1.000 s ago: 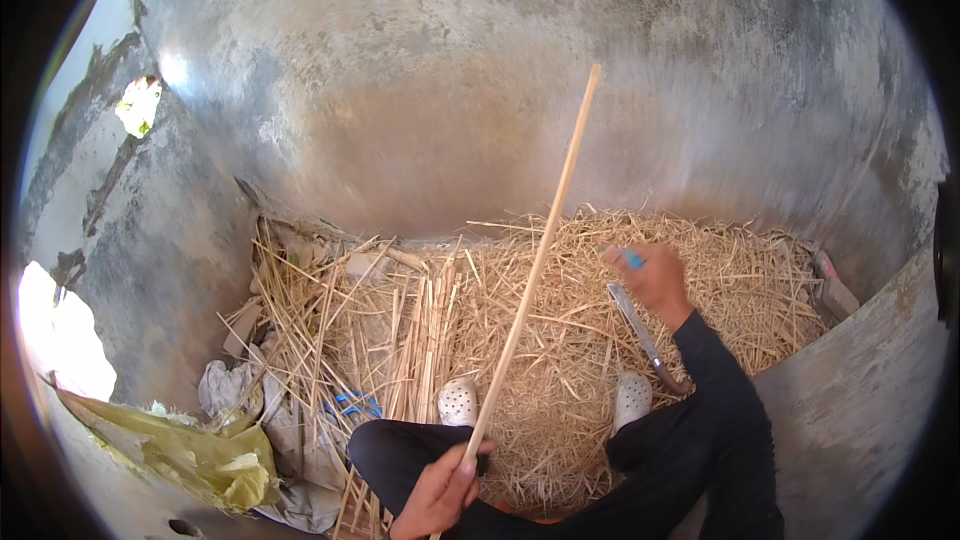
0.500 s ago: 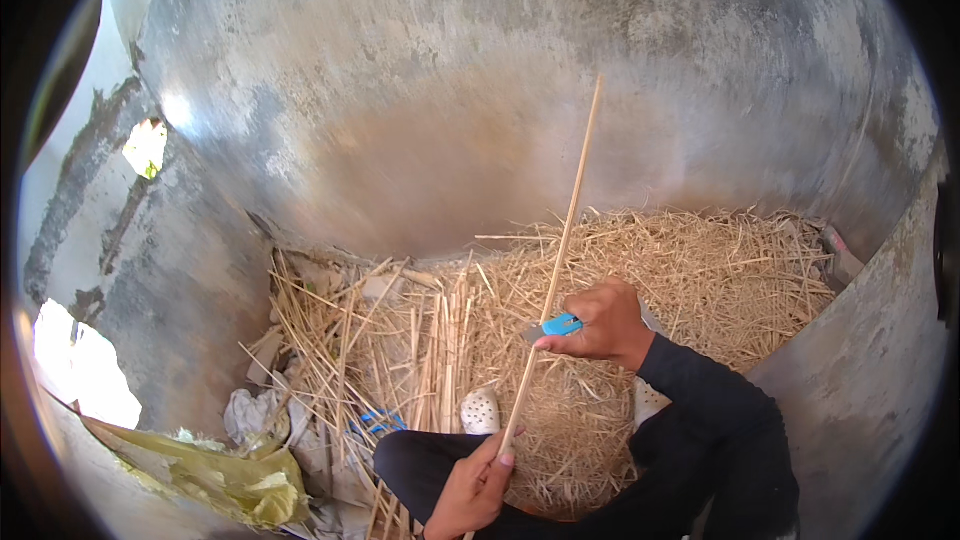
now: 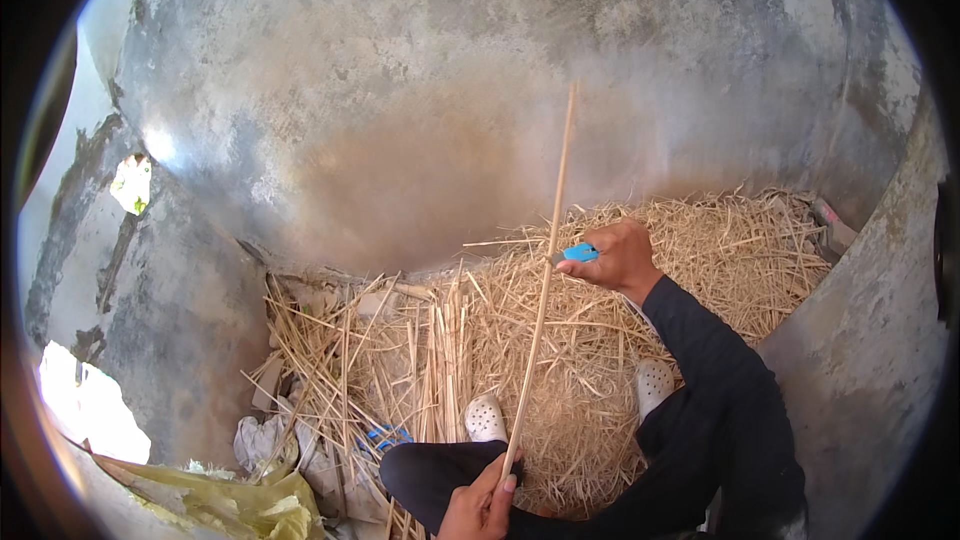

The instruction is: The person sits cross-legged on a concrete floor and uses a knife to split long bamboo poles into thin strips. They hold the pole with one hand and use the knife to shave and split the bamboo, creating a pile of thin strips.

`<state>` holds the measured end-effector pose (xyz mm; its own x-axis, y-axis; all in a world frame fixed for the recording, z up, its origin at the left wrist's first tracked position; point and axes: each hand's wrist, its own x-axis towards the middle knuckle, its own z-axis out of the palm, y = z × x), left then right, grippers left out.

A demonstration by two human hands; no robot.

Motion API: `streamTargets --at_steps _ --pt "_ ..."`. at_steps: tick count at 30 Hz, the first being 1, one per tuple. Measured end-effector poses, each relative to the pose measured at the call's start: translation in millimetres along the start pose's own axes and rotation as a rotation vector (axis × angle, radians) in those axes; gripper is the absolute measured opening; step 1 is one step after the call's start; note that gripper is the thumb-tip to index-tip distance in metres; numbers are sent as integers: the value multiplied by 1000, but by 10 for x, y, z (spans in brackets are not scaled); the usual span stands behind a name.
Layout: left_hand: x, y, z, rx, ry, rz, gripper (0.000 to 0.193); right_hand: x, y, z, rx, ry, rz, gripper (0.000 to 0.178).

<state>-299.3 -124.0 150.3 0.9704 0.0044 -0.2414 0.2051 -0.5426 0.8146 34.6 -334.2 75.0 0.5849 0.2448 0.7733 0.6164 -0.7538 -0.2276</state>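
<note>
A long, thin, pale strip of wood or bamboo (image 3: 545,310) slants up from my lap toward the far wall. Its lower end is gripped by my left hand (image 3: 482,502), fingers closed round it beside my knee. Higher up, my right hand (image 3: 622,262) is closed on a utility knife (image 3: 578,254) with a blue handle. The short blade meets the strip at about its middle, with my right thumb alongside.
A deep heap of pale shavings (image 3: 700,290) covers the floor around my white perforated clogs (image 3: 486,418). Several cut strips (image 3: 447,360) lie left of my feet. A yellowish plastic sheet (image 3: 240,502) lies at lower left. Concrete walls (image 3: 430,110) close in the space.
My right hand has moved up and away along the strip with the knife. My left hand keeps its hold on the lower end, and the strip stands slightly steeper.
</note>
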Motion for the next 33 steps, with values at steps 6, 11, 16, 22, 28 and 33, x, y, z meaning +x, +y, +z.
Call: streamTargets --at_steps 6,11,16,22,28,33 --pt "-213 -87 63 -1 -11 27 40 80 457 28 -168 -115 228 77" --pt "-479 -363 174 -127 -101 -105 39 128 1102 99 -126 -70 610 75" --pt "-789 -628 178 -158 -142 -193 38 -519 2189 -107 -236 -119 1187 78" --pt "-310 -572 57 8 -9 -284 38 -261 889 -175 -36 -300 580 77" --pt "362 -243 19 -152 91 78 46 -212 -742 -532 276 -288 -61 69" --pt "392 -14 223 -198 168 174 45 -175 -588 -435 217 -165 -77 70"
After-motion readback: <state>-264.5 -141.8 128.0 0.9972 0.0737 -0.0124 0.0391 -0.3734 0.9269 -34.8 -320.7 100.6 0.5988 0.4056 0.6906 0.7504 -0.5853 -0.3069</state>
